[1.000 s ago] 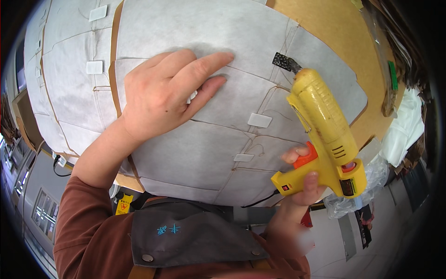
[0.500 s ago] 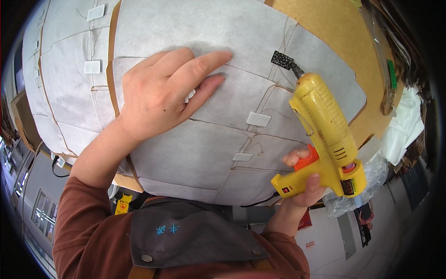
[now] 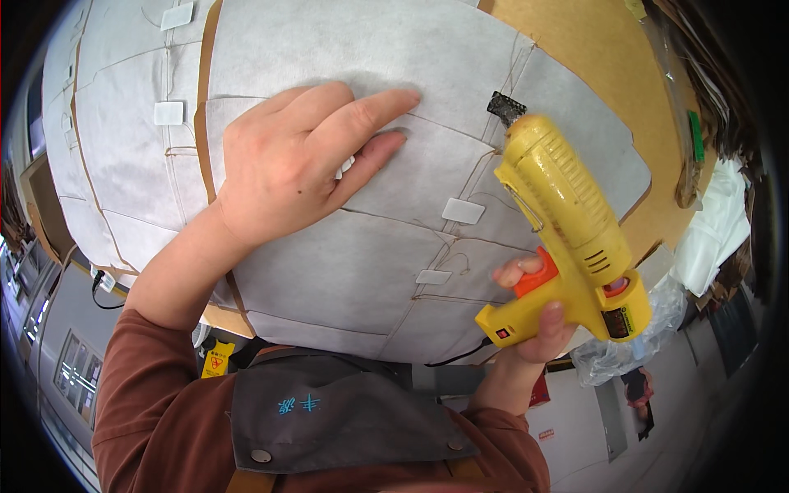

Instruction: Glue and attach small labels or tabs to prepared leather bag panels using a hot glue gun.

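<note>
My right hand [image 3: 538, 329] grips a yellow hot glue gun [image 3: 571, 205], with fingers at its orange trigger. A flat, dark attachment [image 3: 505, 107] at the gun's nozzle lies over a seam with thin strings on the pale fabric-like sheet [image 3: 329, 271]. Over the same sheet, my left hand [image 3: 304, 156] is curled around small white pieces [image 3: 345, 167]; only their edges show beneath the fingers. Its index finger and thumb point right, with a gap between them. Nearest the gun are a white rectangular tab [image 3: 463, 211] and a smaller white tab [image 3: 433, 277], both on strings.
More pale sheets with a white tab [image 3: 169, 112] and strings lie to the left, divided by brown strips [image 3: 205, 123]. Brown board [image 3: 575, 33] shows at the far right. Clear plastic [image 3: 657, 329] and white wrapping [image 3: 711, 230] hang beside it. A black cord [image 3: 460, 359] trails from the gun.
The glue gun has tilted and shifted slightly left, its nozzle now covering part of the dark attachment. My left hand keeps its pose, appearing slightly farther right.
</note>
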